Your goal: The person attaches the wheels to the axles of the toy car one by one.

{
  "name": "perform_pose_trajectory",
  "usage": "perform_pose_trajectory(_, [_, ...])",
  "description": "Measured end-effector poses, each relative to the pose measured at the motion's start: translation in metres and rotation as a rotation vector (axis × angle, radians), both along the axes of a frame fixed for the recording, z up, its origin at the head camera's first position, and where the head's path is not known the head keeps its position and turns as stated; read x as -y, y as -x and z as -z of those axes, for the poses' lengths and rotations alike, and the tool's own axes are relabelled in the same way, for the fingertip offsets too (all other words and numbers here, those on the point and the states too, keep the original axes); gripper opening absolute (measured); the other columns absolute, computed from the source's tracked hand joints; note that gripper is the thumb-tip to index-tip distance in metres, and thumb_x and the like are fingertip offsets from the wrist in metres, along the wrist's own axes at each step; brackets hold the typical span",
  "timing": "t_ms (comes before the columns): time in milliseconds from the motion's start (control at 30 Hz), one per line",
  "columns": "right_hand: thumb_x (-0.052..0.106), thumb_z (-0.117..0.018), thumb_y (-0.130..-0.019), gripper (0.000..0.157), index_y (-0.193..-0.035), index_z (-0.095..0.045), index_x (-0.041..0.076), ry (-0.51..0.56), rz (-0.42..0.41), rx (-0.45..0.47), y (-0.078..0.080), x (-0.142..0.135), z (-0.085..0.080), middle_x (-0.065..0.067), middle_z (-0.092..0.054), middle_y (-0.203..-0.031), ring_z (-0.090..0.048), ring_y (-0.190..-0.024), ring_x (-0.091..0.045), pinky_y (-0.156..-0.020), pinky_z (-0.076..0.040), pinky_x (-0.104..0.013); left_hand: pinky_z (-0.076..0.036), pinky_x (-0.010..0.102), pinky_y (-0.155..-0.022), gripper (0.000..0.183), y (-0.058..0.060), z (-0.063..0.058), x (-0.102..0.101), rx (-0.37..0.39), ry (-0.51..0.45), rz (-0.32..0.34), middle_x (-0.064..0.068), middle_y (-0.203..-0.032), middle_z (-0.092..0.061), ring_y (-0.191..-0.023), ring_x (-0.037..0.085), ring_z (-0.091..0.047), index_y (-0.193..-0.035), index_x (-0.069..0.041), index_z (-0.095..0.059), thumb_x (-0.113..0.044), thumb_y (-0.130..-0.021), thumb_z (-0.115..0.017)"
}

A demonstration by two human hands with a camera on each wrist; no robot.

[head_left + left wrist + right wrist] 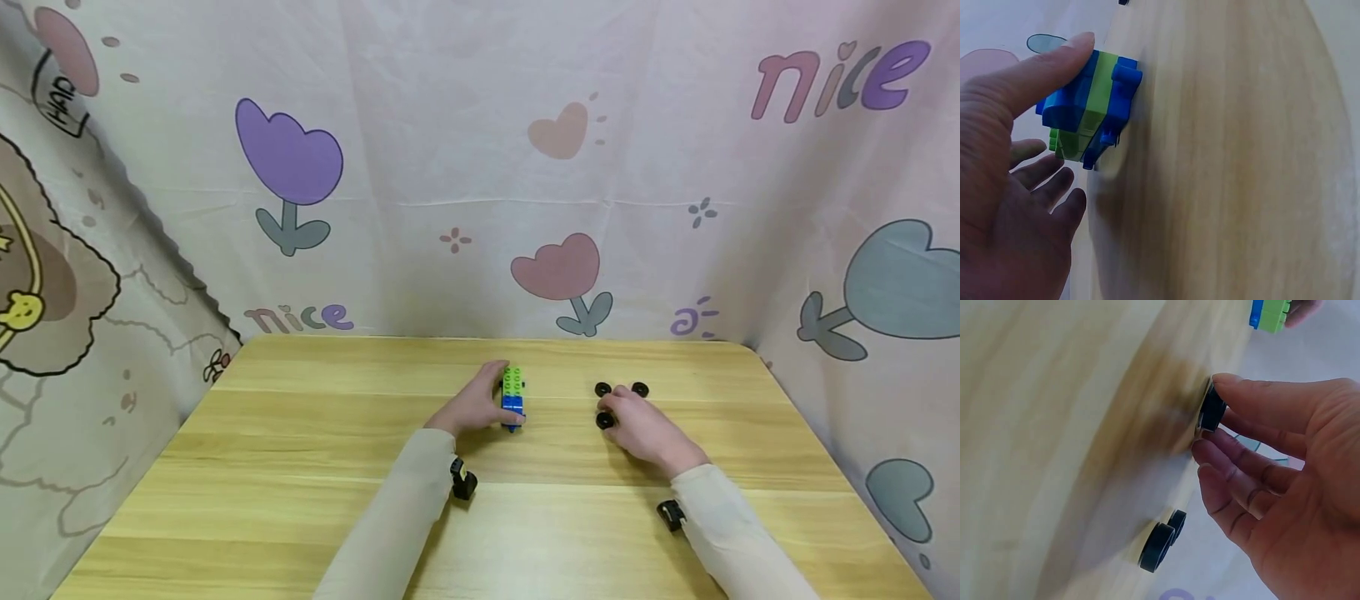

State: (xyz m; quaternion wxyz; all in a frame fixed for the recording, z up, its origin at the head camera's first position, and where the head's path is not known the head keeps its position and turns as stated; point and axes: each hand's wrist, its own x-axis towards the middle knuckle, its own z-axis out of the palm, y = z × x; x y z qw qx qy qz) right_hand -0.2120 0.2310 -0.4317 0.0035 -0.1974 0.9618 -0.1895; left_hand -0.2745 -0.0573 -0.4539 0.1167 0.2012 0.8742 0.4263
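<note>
Sleeves apart, wheels inside table edge

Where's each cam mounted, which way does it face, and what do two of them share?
Head: on the head, facing forward and down at the table and printed backdrop; left hand, right hand and sleeves show.
Left wrist: on that wrist, facing the block toy; left hand shows.
Right wrist: on that wrist, facing a black wheel pinched by the right hand; part of the left hand shows too.
Shared: both wrist views catch the block toy.
</note>
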Motion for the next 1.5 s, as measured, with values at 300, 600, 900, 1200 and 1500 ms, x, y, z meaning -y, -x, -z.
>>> perform_pose_trajectory(300, [0.0, -0.072, -0.081, 0.027, -0.108, -0.065, -0.002, -0.011, 0.001, 0.007, 0.0, 0.0, 0.002, -0.01, -0.056, -0.103, -0.059, -0.095, -0.029, -0.09, -0.049, -0.049, -0.025, 0.041, -0.114, 0.103, -0.001, 0.0, -0.002, -0.012, 0.014, 0.009, 0.013, -0.154, -0.029, -0.138, 0.03, -0.033, -0.153, -0.002, -0.026, -0.025, -0.074, -0.088])
perform_pose_trajectory(600, [0.001, -0.071, -0.084, 0.024, -0.107, -0.065, -0.002, -0.004, 0.019, 0.03, -0.003, 0.003, -0.002, -0.009, -0.056, -0.102, -0.059, -0.093, -0.026, -0.088, -0.05, -0.048, -0.031, 0.04, -0.111, 0.102, -0.003, 0.001, -0.003, -0.015, 0.01, -0.016, 0.013, -0.15, -0.03, -0.133, 0.028, -0.039, -0.152, 0.0, -0.029, -0.029, -0.074, -0.088])
perform_pose_trajectory(900, [0.006, -0.073, -0.085, 0.026, -0.107, -0.064, -0.003, 0.011, 0.005, -0.046, -0.004, 0.003, -0.005, -0.008, -0.055, -0.099, -0.056, -0.085, -0.022, -0.084, -0.052, -0.045, -0.041, 0.039, -0.104, 0.104, -0.009, -0.006, -0.004, 0.054, -0.122, -0.011, 0.013, -0.145, -0.028, -0.134, 0.036, -0.04, -0.153, 0.0, -0.025, -0.024, -0.074, -0.088])
perform_pose_trajectory(1200, [0.009, -0.072, -0.086, 0.026, -0.109, -0.065, -0.001, 0.044, -0.002, -0.081, -0.006, 0.007, -0.011, -0.006, -0.056, -0.098, -0.057, -0.084, -0.02, -0.081, -0.052, -0.043, -0.044, 0.039, -0.101, 0.101, -0.017, -0.008, 0.0, 0.034, -0.152, 0.001, 0.008, -0.14, -0.029, -0.133, 0.04, -0.04, -0.153, -0.002, -0.027, -0.028, -0.076, -0.087])
perform_pose_trajectory(1500, [0.012, -0.071, -0.089, 0.023, -0.11, -0.065, 0.003, 0.117, 0.012, -0.091, -0.01, 0.014, -0.018, -0.002, -0.059, -0.098, -0.058, -0.089, -0.021, -0.08, -0.052, -0.04, -0.046, 0.034, -0.098, 0.097, -0.021, -0.007, 0.007, 0.143, -0.364, 0.015, 0.013, -0.146, -0.032, -0.132, 0.035, -0.044, -0.153, -0.006, -0.025, -0.017, -0.077, -0.085])
